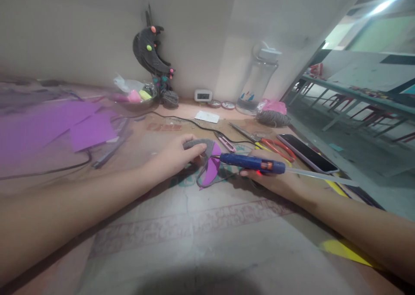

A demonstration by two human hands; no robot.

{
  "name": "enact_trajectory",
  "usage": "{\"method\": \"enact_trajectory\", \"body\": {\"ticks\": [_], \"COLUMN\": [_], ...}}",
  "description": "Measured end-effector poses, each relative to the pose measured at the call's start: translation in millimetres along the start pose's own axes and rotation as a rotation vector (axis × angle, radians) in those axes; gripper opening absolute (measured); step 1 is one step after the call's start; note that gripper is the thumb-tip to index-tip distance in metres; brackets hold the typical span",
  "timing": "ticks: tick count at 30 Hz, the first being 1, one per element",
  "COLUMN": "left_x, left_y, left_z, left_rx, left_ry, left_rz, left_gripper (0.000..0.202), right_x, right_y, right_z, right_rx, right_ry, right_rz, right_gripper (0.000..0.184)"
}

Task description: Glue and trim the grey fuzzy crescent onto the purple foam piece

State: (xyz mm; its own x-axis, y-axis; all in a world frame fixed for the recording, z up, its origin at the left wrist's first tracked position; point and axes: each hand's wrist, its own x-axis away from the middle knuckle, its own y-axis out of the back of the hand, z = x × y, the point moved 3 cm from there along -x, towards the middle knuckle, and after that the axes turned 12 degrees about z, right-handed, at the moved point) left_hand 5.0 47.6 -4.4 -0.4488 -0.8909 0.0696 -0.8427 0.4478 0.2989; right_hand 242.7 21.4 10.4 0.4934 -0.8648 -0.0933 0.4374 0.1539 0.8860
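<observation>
1. While holding a blue glue gun (253, 162) in the right hand (266, 179), pinching a purple crescent (212, 170), partly covered in gray yarn (208, 144), in the left hand (185, 151), over the middle of the table (207, 247).
2. With left fingers nearly closed, gripping the crescent by its gray upper end; with right fingers curled around the gun's mostly hidden handle, aiming its tip at the purple face, apparently touching.
3. Near the wall, inside a bowl (144, 103): pink and yellow pieces, plus crumpled clear plastic.
4. Farther right, also near the wall: a clear, capped bottle (257, 81), with contents too blurred to tell.
5. Between the white clock (203, 95) and bottle: two small round containers (228, 105), with contents too small to make out.
6. Beyond the right hand: scissors (253, 137) and a dark phone (308, 153).
</observation>
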Motion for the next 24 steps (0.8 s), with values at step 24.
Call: {"method": "enact_trajectory", "body": {"ticks": [24], "left_x": [-1.6], "left_y": [-0.7], "left_z": [5.1], "left_rx": [0.039], "left_ry": [0.021], "left_rz": [0.056], "left_gripper": [0.026], "right_x": [1.4], "right_y": [4.9], "right_z": [3.7], "right_rx": [0.004], "right_ry": [-0.113], "right_rz": [-0.076], "right_gripper": [0.031]}}
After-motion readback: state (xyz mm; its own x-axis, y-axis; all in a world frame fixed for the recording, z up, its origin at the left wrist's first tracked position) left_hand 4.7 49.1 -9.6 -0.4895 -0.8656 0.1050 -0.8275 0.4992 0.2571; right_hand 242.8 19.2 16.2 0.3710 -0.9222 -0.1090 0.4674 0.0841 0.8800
